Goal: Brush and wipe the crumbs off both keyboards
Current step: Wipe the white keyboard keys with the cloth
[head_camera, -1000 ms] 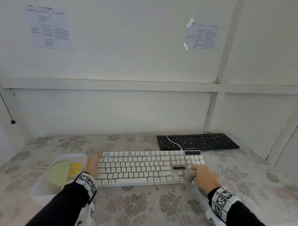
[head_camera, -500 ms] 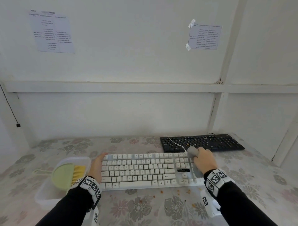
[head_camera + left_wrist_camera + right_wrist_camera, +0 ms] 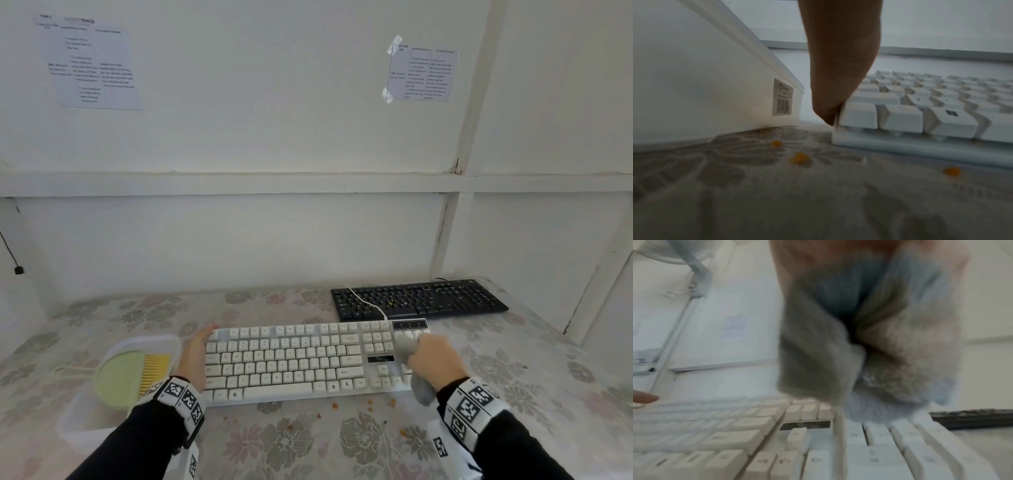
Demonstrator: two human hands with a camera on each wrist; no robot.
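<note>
A white keyboard point(image 3: 291, 359) lies across the near middle of the table. My left hand point(image 3: 196, 353) rests flat against its left end, fingers straight, seen edge-on in the left wrist view as my left hand point(image 3: 838, 68) beside the white keyboard point(image 3: 920, 113). My right hand point(image 3: 435, 359) grips a bunched grey cloth point(image 3: 406, 347) on the number pad; in the right wrist view the grey cloth point(image 3: 869, 345) presses on the white keyboard point(image 3: 777, 443). A black keyboard point(image 3: 418, 299) with crumbs on its keys lies behind at the right.
A clear plastic tub point(image 3: 113, 421) at the left holds a green dustpan point(image 3: 118, 375) and a yellow brush point(image 3: 154, 371). Orange crumbs point(image 3: 334, 406) dot the flowered tablecloth point(image 3: 308, 445) in front of the white keyboard. A white cable point(image 3: 363, 301) crosses the black keyboard.
My right hand swept the cloth from the keyboard's front right corner up to its back edge, then came down onto the number pad. The left hand has stayed at the left end.
</note>
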